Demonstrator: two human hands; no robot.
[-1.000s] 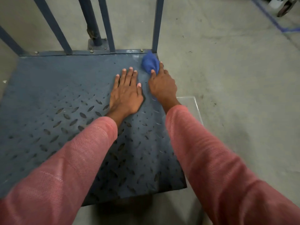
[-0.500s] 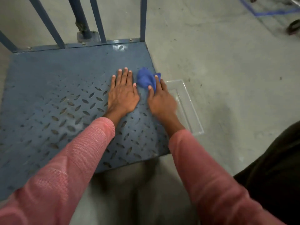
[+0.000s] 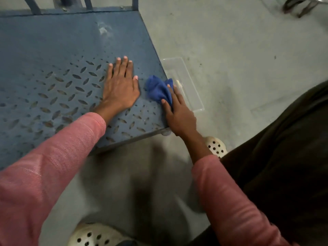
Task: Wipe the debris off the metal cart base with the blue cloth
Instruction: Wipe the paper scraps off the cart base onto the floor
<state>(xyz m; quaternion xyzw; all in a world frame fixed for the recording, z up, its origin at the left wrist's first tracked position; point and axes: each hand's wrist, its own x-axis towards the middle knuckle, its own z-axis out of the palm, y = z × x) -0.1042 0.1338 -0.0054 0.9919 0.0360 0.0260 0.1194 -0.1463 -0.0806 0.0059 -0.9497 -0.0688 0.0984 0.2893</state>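
Grey concrete floor (image 3: 230,50) underlies the work area. Nearest the viewer, a cream perforated clog (image 3: 95,235) stands short of the near edge of the blue diamond-tread metal cart base (image 3: 53,59); a second cream clog (image 3: 215,147) sits just off the base's near right corner.

On the base, toward its right side, the left hand (image 3: 120,87) lies flat, fingers straight, grip apart and holding nothing. It appears to serve as a brace.

At the base's right edge, the right hand (image 3: 179,114) has its grip clamped on the soft, crumpled blue cloth (image 3: 158,88), bunched between thumb and forefinger. The cloth rests on the tread plate, close to the edge.

Just beyond that edge, on the floor, lies a clear rectangular plastic tray (image 3: 179,71), alongside the base. Whether it touches the base cannot be told.

Handling assessment: the cloth is light and limp and will bunch or snag on the raised tread. It is best taken as a wad under a flat palm, with downward pressure. Judged step: sweeping debris over the right edge toward the tray.

Farther in, a pale smudge (image 3: 104,30) marks the plate. Blue metal uprights (image 3: 33,6) rise at the base's far edge.
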